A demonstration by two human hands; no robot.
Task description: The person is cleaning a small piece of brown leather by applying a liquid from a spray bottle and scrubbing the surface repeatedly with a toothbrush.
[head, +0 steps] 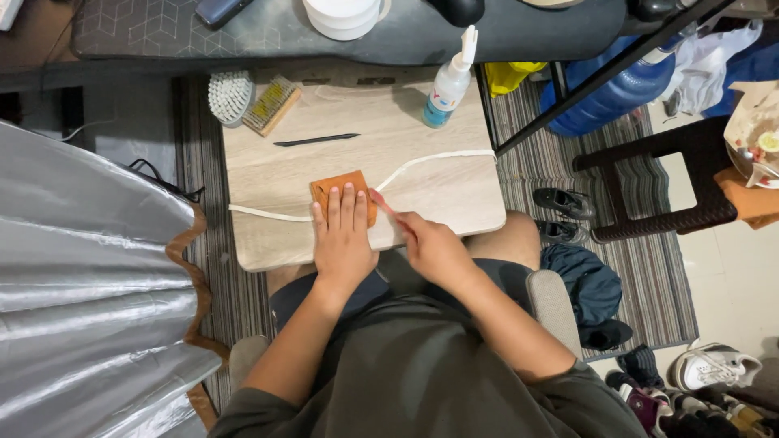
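We are pressing our left hand (342, 235) flat, fingers spread, on the soft orange folded cloth (339, 195) over the limp white lace (430, 162); our right hand (430, 247) is pinching a thin pink tool (381, 201) on the pale wooden worktop (438, 195).

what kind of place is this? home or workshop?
Likely a home room, not a workshop: a small wooden lap board across the seated person's knees, shoes on a striped rug, and a large blue water jug beside a dark stool.
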